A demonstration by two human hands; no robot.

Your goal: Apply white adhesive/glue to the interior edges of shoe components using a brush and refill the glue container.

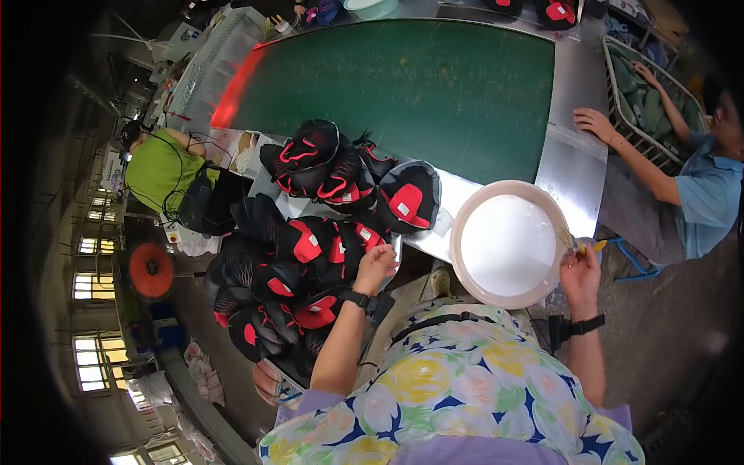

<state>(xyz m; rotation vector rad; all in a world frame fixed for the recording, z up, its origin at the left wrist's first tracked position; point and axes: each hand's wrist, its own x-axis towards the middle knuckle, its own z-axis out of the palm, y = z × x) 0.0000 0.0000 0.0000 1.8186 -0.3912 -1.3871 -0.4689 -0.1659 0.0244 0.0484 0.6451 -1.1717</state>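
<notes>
My left hand (375, 268) is over the right side of a heap of black-and-red shoe uppers (298, 242), its fingers loosely bent and slightly apart. Nothing shows in its grasp; whether it touches the uppers I cannot tell. My right hand (581, 279) is closed on a small brush (573, 242) with a yellow handle, at the right rim of a beige basin (461, 263). White liquid (510, 244) fills much of the basin. One upper with a grey lining and red tongue (408, 203) lies at the heap's right edge, left of the basin.
Beyond the basin stretches a green work surface (411, 85) with a metal border (577, 155). At the right sits a co-worker in a blue shirt (709, 194), near a crate (620, 85) of green pieces. Another person in a green shirt (159, 170) is at left, near an orange round fan (150, 270).
</notes>
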